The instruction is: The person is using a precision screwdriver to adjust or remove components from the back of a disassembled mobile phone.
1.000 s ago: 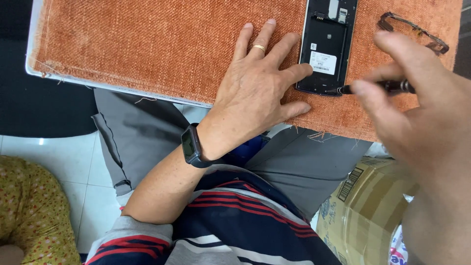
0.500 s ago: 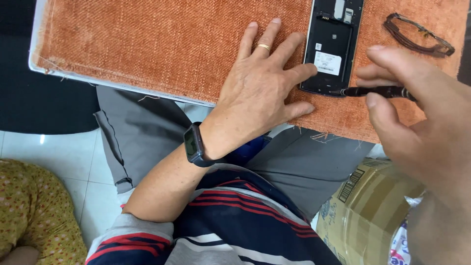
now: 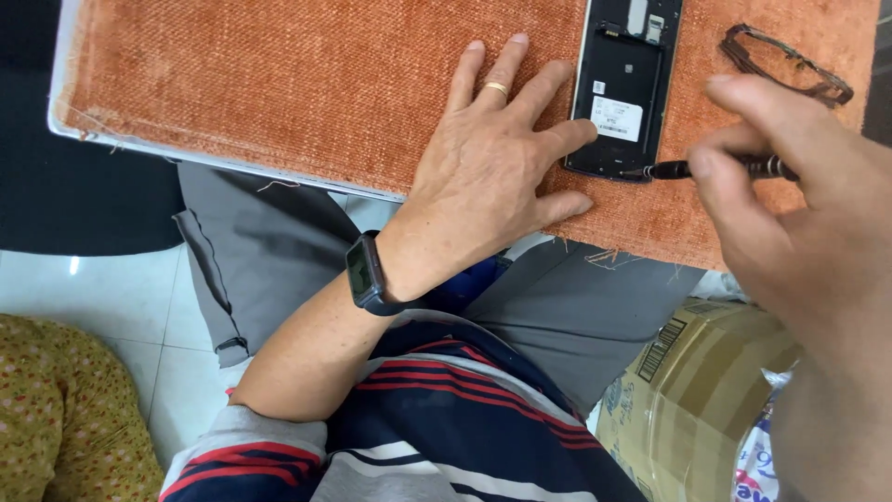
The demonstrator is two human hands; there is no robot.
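The right hand (image 3: 799,242) pinches a slim dark screwdriver (image 3: 720,169) between thumb and fingertips, closed firmly around its knurled handle. The tool lies almost level, its tip touching the lower right corner of an opened smartphone (image 3: 621,88) whose back cover is off, showing the dark inner frame, a white label and small components near the top edge.

The left hand (image 3: 492,177) lies flat and open just beside the phone, palm down on the cloth, gripping nothing. Its forefinger and thumb press against the phone's left edge and lower left corner; a gold ring (image 3: 495,88) sits on one finger and a dark smartwatch (image 3: 367,274) wraps the wrist.

The phone rests on an orange woven cloth (image 3: 279,84) that covers a board with a pale edge. At the far right of the cloth, apart from the phone, lies a dark loop-shaped part (image 3: 785,67).

Below the board are the person's grey trousers and a striped navy, red and grey shirt. A cardboard box (image 3: 692,390) stands at lower right, yellow patterned fabric (image 3: 56,418) at lower left on the white tiled floor.
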